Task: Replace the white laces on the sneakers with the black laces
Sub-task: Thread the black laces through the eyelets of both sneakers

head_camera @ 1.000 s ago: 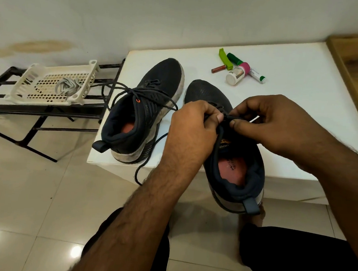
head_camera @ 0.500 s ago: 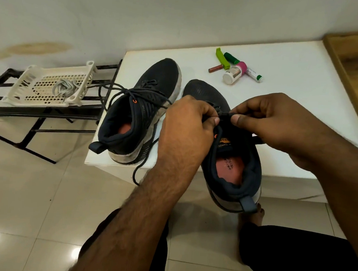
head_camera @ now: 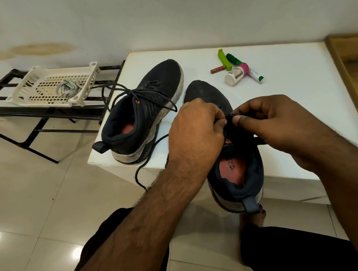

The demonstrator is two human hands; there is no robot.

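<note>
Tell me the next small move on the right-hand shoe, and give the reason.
Probably pull the black lace taut: the left hand and right hand pinch it together over the right sneaker, while the left sneaker already carries black lacing.

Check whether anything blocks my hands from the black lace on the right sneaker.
Nothing visible does: the left hand and right hand already pinch the black lace over the right sneaker.

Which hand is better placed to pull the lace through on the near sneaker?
Probably the right hand: it pinches the black lace above the near sneaker's tongue, while the left hand seems to steady the shoe there.
</note>
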